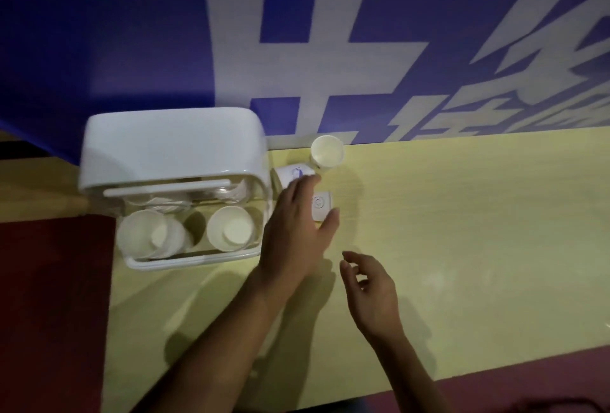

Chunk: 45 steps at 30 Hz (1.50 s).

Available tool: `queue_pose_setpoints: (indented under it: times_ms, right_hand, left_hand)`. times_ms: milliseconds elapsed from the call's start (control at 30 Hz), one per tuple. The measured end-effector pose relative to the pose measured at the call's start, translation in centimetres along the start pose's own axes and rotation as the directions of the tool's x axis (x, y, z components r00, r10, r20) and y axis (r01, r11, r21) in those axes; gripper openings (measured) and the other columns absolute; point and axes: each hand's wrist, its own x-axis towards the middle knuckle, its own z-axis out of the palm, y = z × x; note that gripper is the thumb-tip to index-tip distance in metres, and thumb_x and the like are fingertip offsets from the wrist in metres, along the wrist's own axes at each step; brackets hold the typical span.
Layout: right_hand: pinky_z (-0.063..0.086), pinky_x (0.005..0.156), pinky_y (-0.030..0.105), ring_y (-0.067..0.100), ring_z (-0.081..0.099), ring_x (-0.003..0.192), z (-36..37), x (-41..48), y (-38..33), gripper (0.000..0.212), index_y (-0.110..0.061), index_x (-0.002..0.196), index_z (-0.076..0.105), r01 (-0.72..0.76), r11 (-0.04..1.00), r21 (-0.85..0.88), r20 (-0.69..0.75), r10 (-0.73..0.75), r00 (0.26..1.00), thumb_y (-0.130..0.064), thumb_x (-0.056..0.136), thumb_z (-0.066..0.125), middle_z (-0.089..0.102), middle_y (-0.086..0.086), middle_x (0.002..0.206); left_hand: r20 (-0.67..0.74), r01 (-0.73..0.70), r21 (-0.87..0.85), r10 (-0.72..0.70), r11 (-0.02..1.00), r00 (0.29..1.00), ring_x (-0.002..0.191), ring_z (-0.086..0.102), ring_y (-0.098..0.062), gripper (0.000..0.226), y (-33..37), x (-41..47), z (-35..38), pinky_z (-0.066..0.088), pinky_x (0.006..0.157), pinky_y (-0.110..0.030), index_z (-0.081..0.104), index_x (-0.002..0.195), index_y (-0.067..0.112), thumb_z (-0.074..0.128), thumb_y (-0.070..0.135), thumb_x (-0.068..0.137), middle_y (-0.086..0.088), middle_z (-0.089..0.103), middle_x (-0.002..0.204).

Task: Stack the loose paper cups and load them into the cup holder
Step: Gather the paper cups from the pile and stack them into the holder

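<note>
My left hand (pixel 297 231) reaches forward over the pale yellow worktop (pixel 462 231), its fingers (pixel 305 186) spread and released, gripping nothing. Their tips touch or nearly touch a paper cup lying on its side (pixel 292 174), white with a blue mark; the dim light keeps me from telling which. Just past those fingertips, a little to the right, an upright paper cup (pixel 326 152) stands with its mouth open toward me, next to the fallen one. Under my thumb side sits a small white box (pixel 321 206), partly hidden by the hand. My right hand (pixel 371 290) hovers nearer to me, apart from every cup, its fingers (pixel 350 269) loosely curled and empty. To the left of my left hand stands the cup holder (pixel 171 181), a white case with a clear front section. Two nested stacks rest in it side by side: the left stack (pixel 148 234) leaning, the right stack (pixel 231 227) close to my left wrist. Beyond the worktop hangs a blue banner (pixel 132 32) with large white characters.
</note>
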Motion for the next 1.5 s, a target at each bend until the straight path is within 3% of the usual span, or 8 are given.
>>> queue_pose_setpoints:
  times_ms: [200,367,633,967,1133,1233,1333,1500]
  right_hand:
    - [0.048,0.071,0.008,-0.008,0.062,0.096,-5.9,1.5,3.4,0.014,-0.033,0.110,0.072,-0.068,0.998,0.000,0.063,0.068,0.996,-0.029,0.100,0.063,0.070,-0.020,0.109]
    - [0.049,0.069,0.009,-0.009,0.063,0.094,-9.3,4.3,5.0,0.013,-0.037,0.105,0.069,-0.074,0.997,0.001,0.136,0.074,0.988,-0.027,0.100,0.064,0.071,-0.019,0.106]
    - [0.052,0.068,0.012,-0.004,0.066,0.088,-10.8,11.1,4.6,0.011,-0.036,0.106,0.071,0.002,0.999,-0.052,0.191,0.008,0.981,-0.030,0.097,0.068,0.074,-0.011,0.108]
    - [0.037,0.112,0.042,0.027,0.044,0.136,-0.8,18.2,1.3,0.119,-0.019,0.159,0.027,0.410,0.875,-0.257,0.623,-0.174,0.762,-0.050,0.065,0.093,0.043,0.003,0.155]
    - [0.043,0.099,0.044,0.033,0.059,0.118,1.5,18.4,1.8,0.093,-0.012,0.142,0.045,0.479,0.812,-0.333,0.544,-0.250,0.801,-0.056,0.066,0.075,0.060,0.004,0.132]
    - [0.050,0.098,0.048,0.032,0.059,0.116,0.3,17.4,1.3,0.086,-0.007,0.143,0.046,0.401,0.895,-0.194,0.442,-0.285,0.850,-0.027,0.072,0.090,0.061,0.010,0.131]
    - [0.058,0.090,0.047,0.026,0.059,0.116,-1.5,16.0,0.9,0.090,-0.012,0.145,0.045,0.386,0.915,-0.115,0.329,-0.331,0.884,-0.029,0.071,0.093,0.051,-0.006,0.135]
    - [0.050,0.070,0.013,0.010,0.059,0.102,-4.1,11.2,-3.2,0.086,-0.023,0.142,0.050,0.378,0.924,-0.051,0.180,-0.364,0.914,-0.045,0.070,0.092,0.050,-0.014,0.129]
  left_hand:
    - [0.042,0.222,0.283,-0.244,0.933,0.969,0.134,0.045,-0.029,0.091,0.1,11.5,7.6,0.049,0.098,-0.040,0.035,0.149,0.014,0.080,0.050,0.079,-0.009,0.045,0.150]
    - [-0.022,0.320,0.425,-0.344,0.847,0.939,0.122,0.055,-0.028,0.086,-0.9,14.0,10.8,0.051,0.092,-0.038,0.040,0.144,0.013,0.084,0.044,0.078,-0.010,0.055,0.139]
    - [-0.132,0.347,0.160,-0.328,0.924,0.935,0.124,0.056,-0.021,0.087,2.4,10.7,7.2,0.055,0.093,-0.036,0.043,0.145,0.025,0.082,0.060,0.075,0.001,0.056,0.143]
    - [-0.245,0.399,-0.113,-0.415,0.910,0.876,0.120,0.047,-0.002,0.082,3.7,-2.3,1.7,0.048,0.096,-0.031,0.052,0.139,0.028,0.078,0.061,0.069,0.017,0.054,0.129]
    - [-0.256,0.410,-0.153,-0.437,0.899,0.862,0.122,0.051,-0.004,0.087,2.9,-4.7,0.9,0.040,0.099,-0.011,0.050,0.143,0.025,0.078,0.063,0.070,0.011,0.057,0.134]
    - [-0.254,0.425,-0.223,-0.473,0.877,0.844,0.119,0.054,-0.008,0.086,2.4,-5.4,0.2,0.049,0.098,-0.027,0.050,0.139,0.026,0.083,0.059,0.066,0.011,0.057,0.131]
    - [-0.241,0.397,-0.244,-0.452,0.885,0.859,0.118,0.054,-0.009,0.083,2.0,-6.2,-1.0,0.052,0.095,-0.035,0.050,0.135,0.029,0.084,0.057,0.065,0.014,0.056,0.129]
    - [-0.232,0.347,-0.235,-0.399,0.908,0.887,0.121,0.052,-0.003,0.082,0.7,-8.0,-3.3,0.050,0.096,-0.032,0.051,0.136,0.032,0.083,0.056,0.064,0.021,0.054,0.130]
